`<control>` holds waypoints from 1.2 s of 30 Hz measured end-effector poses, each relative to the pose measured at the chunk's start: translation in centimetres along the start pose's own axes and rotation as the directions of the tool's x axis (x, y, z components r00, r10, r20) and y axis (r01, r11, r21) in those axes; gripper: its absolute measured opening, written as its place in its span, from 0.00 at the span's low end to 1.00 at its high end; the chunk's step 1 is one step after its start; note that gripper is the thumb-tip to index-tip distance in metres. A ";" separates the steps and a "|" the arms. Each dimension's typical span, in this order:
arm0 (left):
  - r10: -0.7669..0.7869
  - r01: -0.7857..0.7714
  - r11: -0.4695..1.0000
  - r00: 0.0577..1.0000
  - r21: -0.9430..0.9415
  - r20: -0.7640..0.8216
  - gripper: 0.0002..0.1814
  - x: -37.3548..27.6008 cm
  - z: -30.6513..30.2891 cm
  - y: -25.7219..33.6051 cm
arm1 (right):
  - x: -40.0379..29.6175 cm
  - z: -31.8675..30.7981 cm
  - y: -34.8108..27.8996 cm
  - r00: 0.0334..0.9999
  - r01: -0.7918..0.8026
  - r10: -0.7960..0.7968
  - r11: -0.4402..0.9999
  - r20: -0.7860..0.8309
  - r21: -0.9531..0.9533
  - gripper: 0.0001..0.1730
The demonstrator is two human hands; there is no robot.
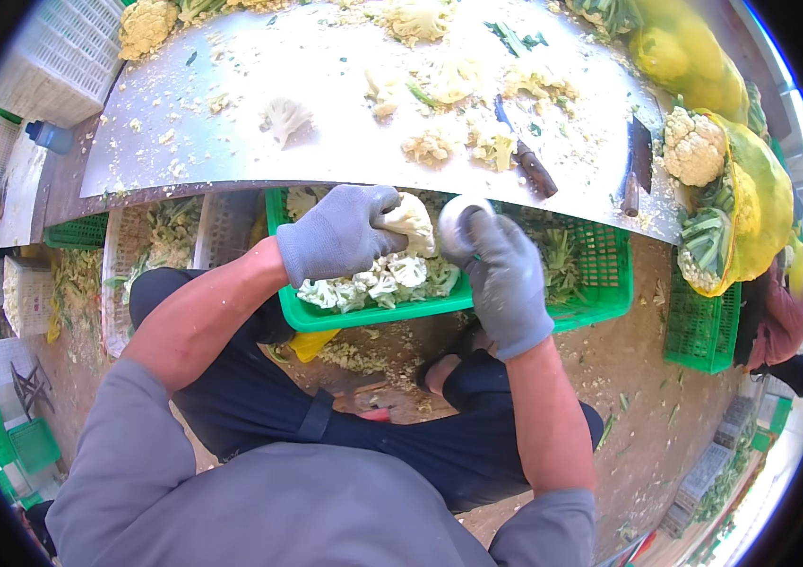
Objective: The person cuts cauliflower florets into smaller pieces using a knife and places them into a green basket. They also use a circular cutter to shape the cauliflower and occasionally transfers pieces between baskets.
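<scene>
Gloved in grey, my left hand (344, 230) grips a cauliflower piece (412, 221) by its stem side. My right hand (507, 276), in a matching glove, holds a round, pale, shiny object (459, 220) close to the piece's right side. Motion blur hides exactly what this object is. Below both hands is a green plastic crate (373, 322), partly under the table edge. Cut cauliflower florets (401, 276) fill its left part, and green leaves (559, 266) lie toward its right.
A metal-topped table (217, 156) bears cauliflower scraps, a knife with a dark handle (536, 170) and a cleaver (639, 159). Yellow mesh bags (763, 191) of cauliflower stand at the right. White crates (132, 283) and a blue bottle (50, 137) are leftward. A person's sleeve (784, 319) shows far right.
</scene>
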State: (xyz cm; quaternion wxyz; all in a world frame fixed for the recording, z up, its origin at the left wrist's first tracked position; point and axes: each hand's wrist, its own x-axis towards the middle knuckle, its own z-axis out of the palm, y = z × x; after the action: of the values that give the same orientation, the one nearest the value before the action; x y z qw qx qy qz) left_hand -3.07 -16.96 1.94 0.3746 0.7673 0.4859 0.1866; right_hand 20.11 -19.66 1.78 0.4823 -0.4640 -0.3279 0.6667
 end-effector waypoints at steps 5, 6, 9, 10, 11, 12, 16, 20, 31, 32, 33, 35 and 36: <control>0.098 -0.106 0.990 0.991 -0.090 -0.094 0.14 1.1 1.8 0.5 | 0.1 -1.2 -1.9 0.996 0.079 -0.069 0.974 0.054 -0.213 0.24; 0.079 -0.084 0.994 0.993 -0.068 -0.085 0.14 1.4 1.9 1.1 | -0.4 -0.4 -2.6 0.995 0.087 -0.070 0.955 0.070 -0.283 0.25; 0.160 -0.174 0.981 0.976 -0.084 -0.147 0.14 1.7 2.8 1.7 | 0.0 0.4 -1.5 0.992 0.118 -0.100 0.958 0.082 -0.262 0.27; 0.198 -0.234 0.956 0.959 -0.175 -0.200 0.15 1.8 3.2 1.6 | 0.3 0.0 -1.2 0.987 0.152 -0.128 0.944 0.098 -0.293 0.26; 0.219 -0.251 0.959 0.950 -0.128 -0.221 0.15 1.8 3.4 1.4 | 0.9 -1.3 0.1 0.996 0.070 -0.055 0.962 0.063 -0.263 0.25; 0.243 -0.269 0.959 0.940 -0.084 -0.241 0.15 1.6 3.5 1.3 | 1.7 -3.3 1.7 0.999 -0.012 0.019 0.972 0.028 -0.234 0.24; 0.273 -0.302 0.948 0.935 -0.104 -0.226 0.14 1.8 2.8 0.2 | 2.7 -8.9 4.2 0.958 -0.118 0.004 0.918 -0.288 -0.380 0.23; 0.247 -0.301 0.938 0.930 -0.173 -0.273 0.14 2.3 2.5 0.3 | 3.0 -7.4 1.1 0.968 0.119 -0.151 0.980 -0.202 -0.161 0.24; 0.306 -0.358 0.929 0.887 -0.095 -0.347 0.11 -0.3 1.9 -2.0 | 5.9 -3.5 0.2 0.973 0.075 -0.167 0.880 -0.157 -0.469 0.29; 0.306 -0.363 0.928 0.871 -0.084 -0.385 0.10 -0.5 1.0 -2.2 | 5.7 -3.1 -0.3 0.975 0.114 -0.179 0.910 -0.129 -0.399 0.28; 0.298 -0.359 0.931 0.855 -0.068 -0.425 0.10 -0.7 0.3 -2.5 | 5.1 -1.4 -1.5 0.978 0.147 -0.185 0.936 -0.092 -0.319 0.27; 0.323 -0.383 0.923 0.819 -0.033 -0.474 0.12 -0.9 -0.4 -3.1 | 3.7 2.2 -1.8 0.982 0.189 -0.186 0.961 0.037 -0.202 0.28; 0.330 -0.393 0.919 0.797 -0.019 -0.506 0.12 -0.8 -0.3 -3.1 | 3.1 3.5 -2.2 0.982 0.173 -0.138 0.934 0.130 -0.313 0.30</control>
State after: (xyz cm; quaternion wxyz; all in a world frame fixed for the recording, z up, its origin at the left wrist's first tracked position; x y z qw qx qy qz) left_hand -5.46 -16.77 -0.11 0.2421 0.7478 0.3971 0.4738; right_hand 17.30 -15.95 4.04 0.4331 -0.4732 -0.4933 0.5875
